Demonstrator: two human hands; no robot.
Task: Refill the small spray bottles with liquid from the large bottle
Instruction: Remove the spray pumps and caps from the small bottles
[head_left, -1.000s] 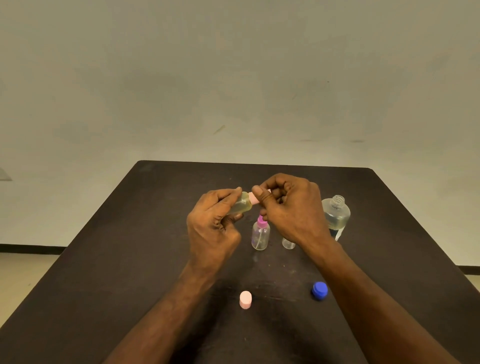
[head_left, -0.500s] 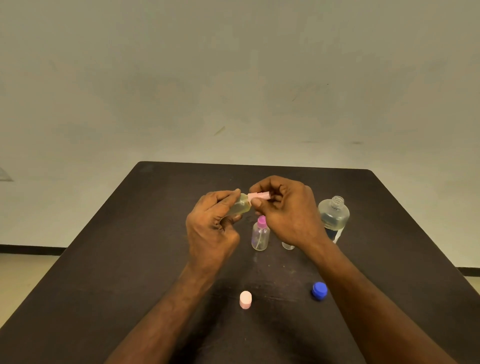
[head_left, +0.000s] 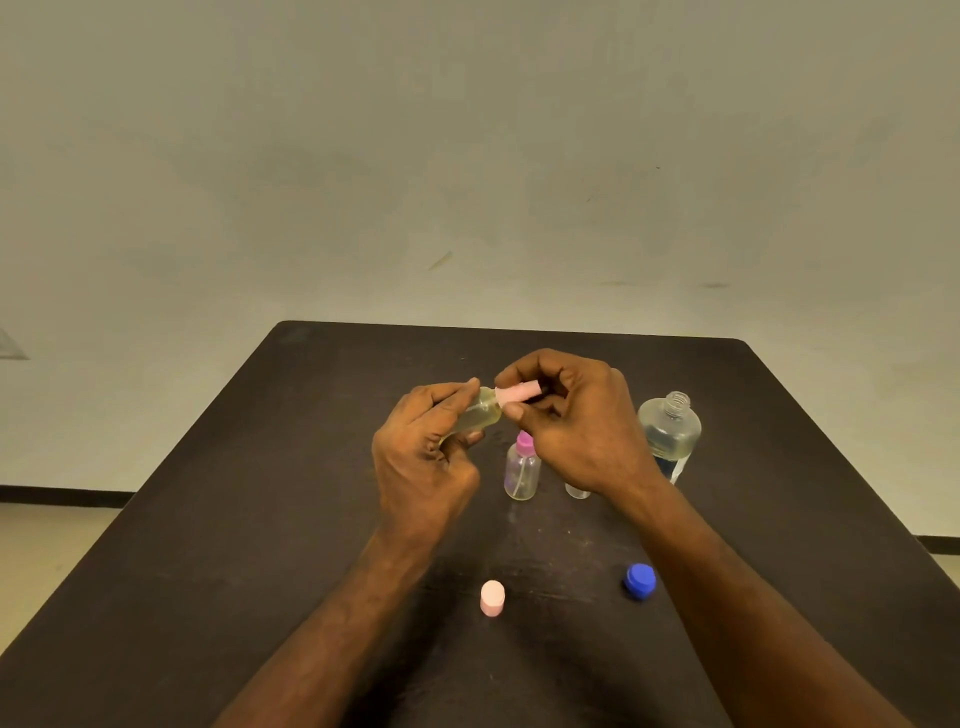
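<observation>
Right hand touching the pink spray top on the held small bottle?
Touching. Head view: right hand fingers pinch the pink spray top of the small clear bottle gripped by the left hand.

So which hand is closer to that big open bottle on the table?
Right. The right hand is just beside the big bottle, to its left in the picture, pinching a pink sprayer top. The left hand is farther off, holding a small bottle.
</observation>
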